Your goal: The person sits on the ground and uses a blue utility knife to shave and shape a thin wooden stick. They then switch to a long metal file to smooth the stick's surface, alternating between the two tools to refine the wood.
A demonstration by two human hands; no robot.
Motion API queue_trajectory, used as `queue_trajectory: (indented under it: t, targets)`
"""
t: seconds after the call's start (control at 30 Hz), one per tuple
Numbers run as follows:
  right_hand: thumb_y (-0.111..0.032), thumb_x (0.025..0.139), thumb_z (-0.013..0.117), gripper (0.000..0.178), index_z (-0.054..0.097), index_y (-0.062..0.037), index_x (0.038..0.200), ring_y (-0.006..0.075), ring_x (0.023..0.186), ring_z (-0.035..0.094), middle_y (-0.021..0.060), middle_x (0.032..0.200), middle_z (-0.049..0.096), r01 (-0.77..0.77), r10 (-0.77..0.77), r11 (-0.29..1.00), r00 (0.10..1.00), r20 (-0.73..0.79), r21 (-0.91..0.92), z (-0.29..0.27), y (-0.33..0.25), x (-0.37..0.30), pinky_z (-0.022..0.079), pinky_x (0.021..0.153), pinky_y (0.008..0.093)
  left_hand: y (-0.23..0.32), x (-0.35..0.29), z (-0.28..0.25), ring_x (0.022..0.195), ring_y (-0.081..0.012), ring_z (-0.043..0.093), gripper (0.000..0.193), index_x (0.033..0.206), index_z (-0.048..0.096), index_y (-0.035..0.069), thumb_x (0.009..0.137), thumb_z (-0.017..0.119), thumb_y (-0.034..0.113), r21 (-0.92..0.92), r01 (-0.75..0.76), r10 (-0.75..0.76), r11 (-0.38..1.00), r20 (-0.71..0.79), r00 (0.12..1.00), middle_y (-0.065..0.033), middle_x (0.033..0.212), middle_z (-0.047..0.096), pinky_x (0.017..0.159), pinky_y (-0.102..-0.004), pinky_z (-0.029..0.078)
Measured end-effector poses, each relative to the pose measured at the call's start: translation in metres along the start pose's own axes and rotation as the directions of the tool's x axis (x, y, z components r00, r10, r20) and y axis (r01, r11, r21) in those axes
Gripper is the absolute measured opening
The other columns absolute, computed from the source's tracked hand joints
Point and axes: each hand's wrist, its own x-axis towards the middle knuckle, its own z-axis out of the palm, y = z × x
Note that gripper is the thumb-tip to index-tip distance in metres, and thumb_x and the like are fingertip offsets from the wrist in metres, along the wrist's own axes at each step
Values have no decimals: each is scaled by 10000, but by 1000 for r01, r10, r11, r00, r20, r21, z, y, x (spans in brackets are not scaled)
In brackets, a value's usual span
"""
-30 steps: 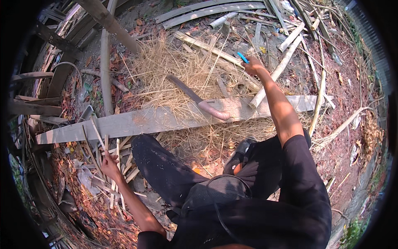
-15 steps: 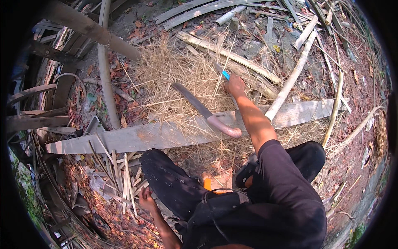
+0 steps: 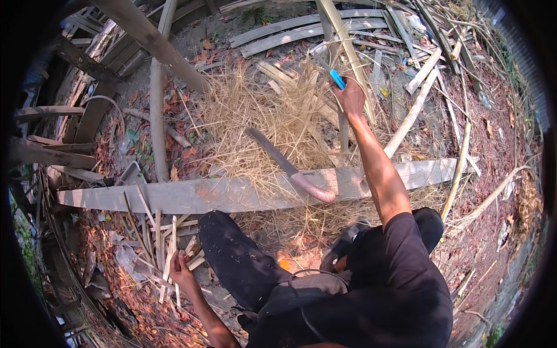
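My right hand is closed around the blue handle of a tool with a narrow grey blade, perhaps a knife. Right beside it, a long pale split of bamboo stands tilted up. Whether my fingers also grip it, I cannot tell. At lower left my left hand is open, fingers loosely bent, by thin pale sticks. In front of me a machete rests across a plank, its curved handle toward me. Dry straw-like shavings lie around its blade.
The long grey plank spans the ground before my legs. Posts and beams stand at left. Bamboo poles and long strips lie right and far. A small orange object shows between my legs.
My right hand has moved up and right with the blue-handled tool. The long bamboo split lying on the shavings now stands tilted up beside it. My left hand has shifted slightly up and left.
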Motion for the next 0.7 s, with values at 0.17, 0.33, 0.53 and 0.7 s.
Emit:
queue_trajectory:
  t: [0.17,0.33,0.53,0.7]
  targets:
    - [-293,781,653,245,611,-61,848,387,777,602,177,834,636,75,-44,987,977,-211,143,-59,-46,88,445,665,459,98,28,64,909,-153,620,285,1140,588,-36,918,584,144,-66,-187,196,980,163,967,-116,1028,657,832,-264,475]
    - [-298,806,612,265,643,-55,907,393,794,598,206,841,624,166,-125,950,979,-164,266,-116,-107,141,448,697,431,240,35,136,958,-139,609,290,1144,606,-2,906,598,163,-120,-443,452,889,387,803,-91,1043,663,844,-266,468]
    - [-154,797,616,156,618,-17,874,383,733,570,198,790,589,438,-507,787,860,51,434,-99,-144,84,445,652,413,406,41,184,874,-110,611,612,1384,383,90,873,652,290,-334,-564,655,755,385,650,-119,1161,607,666,-236,491]
    - [-184,829,630,165,610,-21,817,368,718,566,159,787,586,488,-596,779,771,224,394,-82,-146,35,431,635,421,446,53,195,733,-120,638,726,1417,301,86,853,665,364,-424,-558,700,713,464,543,-142,1155,602,553,-225,491]
